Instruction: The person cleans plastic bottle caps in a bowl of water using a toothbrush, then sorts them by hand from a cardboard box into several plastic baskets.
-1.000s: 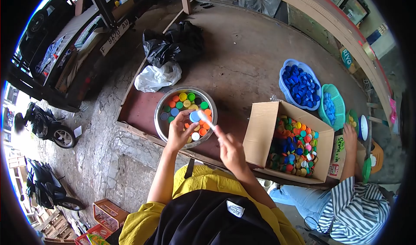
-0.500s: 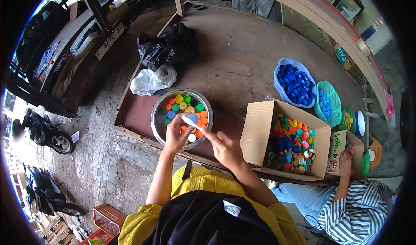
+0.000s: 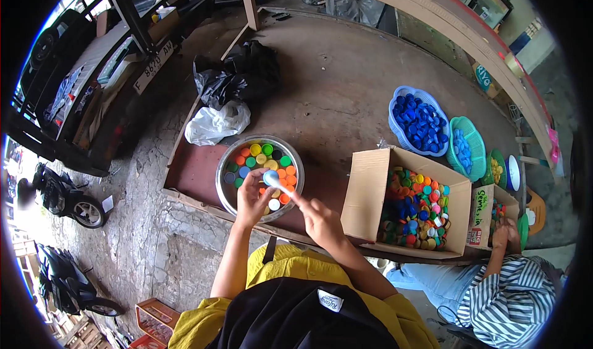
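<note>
Over the bowl my left hand [image 3: 251, 199] is closed, its thumb and fingertips at a light blue bottle cap [image 3: 270, 176]. My right hand [image 3: 321, 219] grips a slim white tool [image 3: 283, 189], index finger stretched along it. The tool's far end meets the cap, and I cannot tell whether it is a spoon or a blade. Beneath both hands stands a round metal bowl [image 3: 221, 175] with bottle caps in orange, green, yellow, blue and white laid over its bottom.
Right of the bowl is an open cardboard box [image 3: 365, 191] of mixed caps. Beyond it stand a blue basket [image 3: 393, 115] and a turquoise basket [image 3: 478, 145] of blue caps. Black [image 3: 238, 71] and white plastic bags [image 3: 217, 123] lie behind the bowl. A co-worker [image 3: 509, 299] handles caps at a smaller box [image 3: 477, 216].
The white tool's far end and the blue cap now line up between my hands, and both hands have shifted slightly. The co-worker's hands have come together at the smaller box.
</note>
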Action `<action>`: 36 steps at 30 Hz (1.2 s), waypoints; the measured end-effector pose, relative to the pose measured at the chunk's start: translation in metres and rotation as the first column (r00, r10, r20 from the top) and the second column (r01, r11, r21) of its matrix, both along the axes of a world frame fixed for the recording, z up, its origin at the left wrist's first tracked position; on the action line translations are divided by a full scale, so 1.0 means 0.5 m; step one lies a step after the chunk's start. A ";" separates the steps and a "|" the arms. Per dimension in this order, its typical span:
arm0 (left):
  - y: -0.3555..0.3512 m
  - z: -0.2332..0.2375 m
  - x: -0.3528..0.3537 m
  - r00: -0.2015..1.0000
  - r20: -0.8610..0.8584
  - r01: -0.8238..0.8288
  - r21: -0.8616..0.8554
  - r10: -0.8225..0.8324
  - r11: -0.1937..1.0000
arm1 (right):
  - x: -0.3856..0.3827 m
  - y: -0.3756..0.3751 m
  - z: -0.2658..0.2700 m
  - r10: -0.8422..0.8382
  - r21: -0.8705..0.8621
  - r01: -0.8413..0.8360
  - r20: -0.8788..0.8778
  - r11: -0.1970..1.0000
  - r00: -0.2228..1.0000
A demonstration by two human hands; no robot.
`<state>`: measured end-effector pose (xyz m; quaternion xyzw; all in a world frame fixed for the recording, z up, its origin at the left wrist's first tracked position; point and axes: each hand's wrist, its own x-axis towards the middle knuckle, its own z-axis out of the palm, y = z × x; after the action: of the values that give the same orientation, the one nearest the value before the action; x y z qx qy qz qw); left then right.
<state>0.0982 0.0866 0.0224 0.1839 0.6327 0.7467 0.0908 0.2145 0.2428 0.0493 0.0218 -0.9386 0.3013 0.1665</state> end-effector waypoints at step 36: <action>0.017 -0.013 -0.007 0.999 -0.027 -0.032 -0.056 0.031 0.998 | -0.017 -0.036 -0.002 0.014 -0.473 -0.023 -0.022 0.881 1.000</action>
<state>0.0949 0.0949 0.0161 0.1812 0.6575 0.7274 0.0759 0.2058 0.2248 0.0483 -0.0079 -0.8349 0.5226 0.1723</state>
